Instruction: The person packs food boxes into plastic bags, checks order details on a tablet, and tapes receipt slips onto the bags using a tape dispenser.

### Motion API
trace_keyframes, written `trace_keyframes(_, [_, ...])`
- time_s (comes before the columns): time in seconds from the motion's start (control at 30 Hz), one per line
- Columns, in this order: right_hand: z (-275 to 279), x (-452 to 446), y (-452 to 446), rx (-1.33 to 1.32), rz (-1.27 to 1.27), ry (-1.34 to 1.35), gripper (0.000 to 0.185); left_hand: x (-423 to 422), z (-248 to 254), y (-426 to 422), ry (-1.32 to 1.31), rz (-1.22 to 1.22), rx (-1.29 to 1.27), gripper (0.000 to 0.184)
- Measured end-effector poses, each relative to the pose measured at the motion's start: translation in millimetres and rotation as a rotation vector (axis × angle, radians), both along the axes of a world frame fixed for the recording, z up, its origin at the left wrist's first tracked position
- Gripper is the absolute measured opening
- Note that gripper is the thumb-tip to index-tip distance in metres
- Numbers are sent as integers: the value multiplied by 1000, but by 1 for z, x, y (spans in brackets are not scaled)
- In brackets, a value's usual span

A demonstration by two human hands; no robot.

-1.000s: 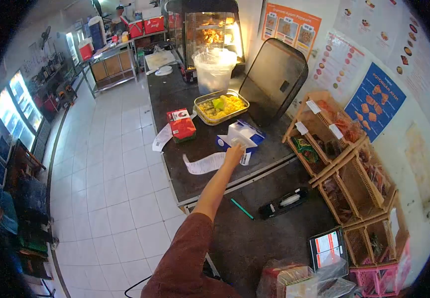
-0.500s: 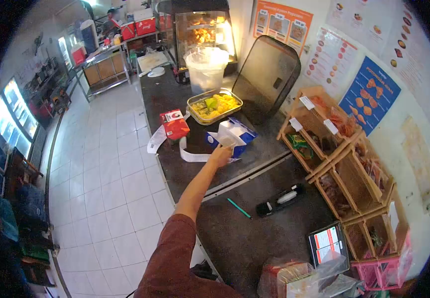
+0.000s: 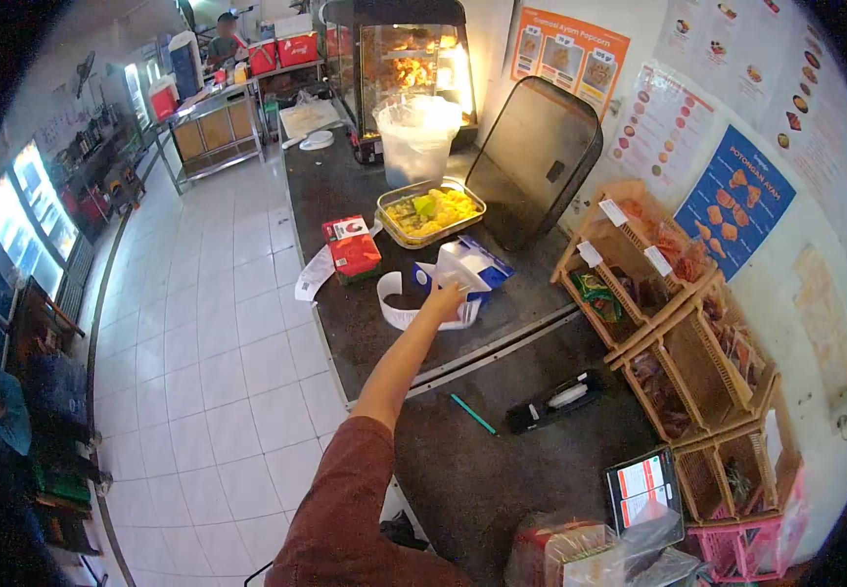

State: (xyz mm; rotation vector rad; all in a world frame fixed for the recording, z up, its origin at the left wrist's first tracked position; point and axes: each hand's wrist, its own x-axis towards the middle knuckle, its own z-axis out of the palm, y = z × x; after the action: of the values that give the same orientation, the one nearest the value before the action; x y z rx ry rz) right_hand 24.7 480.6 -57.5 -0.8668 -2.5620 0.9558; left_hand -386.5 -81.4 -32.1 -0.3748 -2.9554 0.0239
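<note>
My left hand [image 3: 446, 300], at the end of an outstretched arm in a maroon sleeve, has its fingers closed at the open front of a blue-and-white cardboard box [image 3: 482, 264]. The exact grip on its white flap is partly hidden. A curled white paper strip [image 3: 399, 315] loops out beside the hand. Just left lies a red box [image 3: 353, 252] with a printed slip [image 3: 316, 274] under its side. Behind the blue box stands a glass tray [image 3: 413, 237] of yellow food with something green on top. My right hand is out of view.
A white plastic bucket [image 3: 415, 147], a lit food warmer [image 3: 413, 68] and a leaning dark panel [image 3: 536, 147] stand behind. Nearer me are a teal pen [image 3: 473, 414], a black device [image 3: 552, 401] and a tablet [image 3: 643, 489]. Wooden racks [image 3: 673, 323] line the right wall.
The view has shifted slightly, moving the counter things a little right and down in the picture. The paper strip now curls more tightly beside my left hand, which stays at the blue-and-white box.
</note>
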Motion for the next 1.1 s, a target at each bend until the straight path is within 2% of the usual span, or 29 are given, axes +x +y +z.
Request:
trace_keyframes(0.03, [-1,4,2,-1,-13,4,70,-5,6,1,-159,80,44,61])
trace_keyframes(0.13, [-1,24,16,-7,-52,15,70,-8,-2,-2,-222,60,138,78])
trace_keyframes(0.17, [-1,35,21,-13,-74,16,70,-17,-4,-1,-251,93,101,70])
trace_keyframes(0.2, [0,49,29,-13,-103,19,71,-11,8,1,-255,78,158,78])
trace_keyframes(0.23, [0,65,39,-18,-135,28,71,-18,3,-1,-322,88,89,80])
trace_keyframes(0.27, [1,84,49,-18,-173,38,71,-5,16,4,-125,97,85,70])
trace_keyframes(0.3, [2,105,60,-23,-211,53,71,-4,33,3,-99,123,208,56])
trace_keyframes(0.33, [3,126,71,-25,-244,61,71,5,46,2,1,115,461,46])
trace_keyframes(0.37, [4,150,78,-31,-287,71,71,-6,31,-5,320,9,749,35])
trace_keyframes(0.4, [5,172,86,-41,-323,89,71,7,59,0,626,-55,705,30])
trace_keyframes(0.43, [5,195,94,-51,-354,104,71,26,91,3,569,-14,774,30])
trace_keyframes(0.47, [2,219,102,-67,-383,125,71,19,82,-11,694,157,771,33])
trace_keyframes(0.53, [-8,262,119,-94,-428,190,71,64,130,-24,421,497,778,39])
trace_keyframes(0.57, [-22,271,121,-16,-491,193,66,75,147,-35,357,670,656,40])
trace_keyframes(0.6, [7,252,92,-78,-452,243,58,99,172,-27,398,690,648,38])
trace_keyframes(0.63, [15,249,84,-167,-382,329,57,133,192,-10,508,587,739,36])
trace_keyframes(0.67, [-1,254,83,-242,-498,451,61,177,218,20,594,455,862,34])
trace_keyframes(0.7, [-14,262,98,-160,-431,274,59,226,237,56,641,340,1001,33])
trace_keyframes(0.73, [-29,273,106,-143,-352,356,62,279,257,92,641,224,1113,32])
trace_keyframes(0.77, [18,251,80,-283,-393,425,63,314,257,124,667,226,1374,31])
trace_keyframes(0.8, [24,251,84,-49,-391,317,66,356,254,158,637,140,1471,32])
trace_keyframes(0.83, [30,254,87,-222,-345,394,65,394,247,200,517,2,1509,33])
trace_keyframes(0.87, [32,265,97,-195,-249,269,58,428,240,241,316,-145,1527,34])
trace_keyframes(0.93, [38,267,112,-430,-208,276,45,484,228,325,-220,-395,1504,36])
trace_keyframes(0.97, [51,261,114,-576,-214,249,43,504,216,364,-511,-433,1479,37])
trace_keyframes(1.03, [31,257,134,-692,-257,166,42,535,168,433,-1010,-388,1403,40])
trace_keyframes(1.07, [31,251,140,-673,-235,154,42,548,138,455,-1234,-296,1312,30])
trace_keyframes(1.1, [29,248,144,-657,-212,138,43,567,92,478,-1280,-326,1482,28])
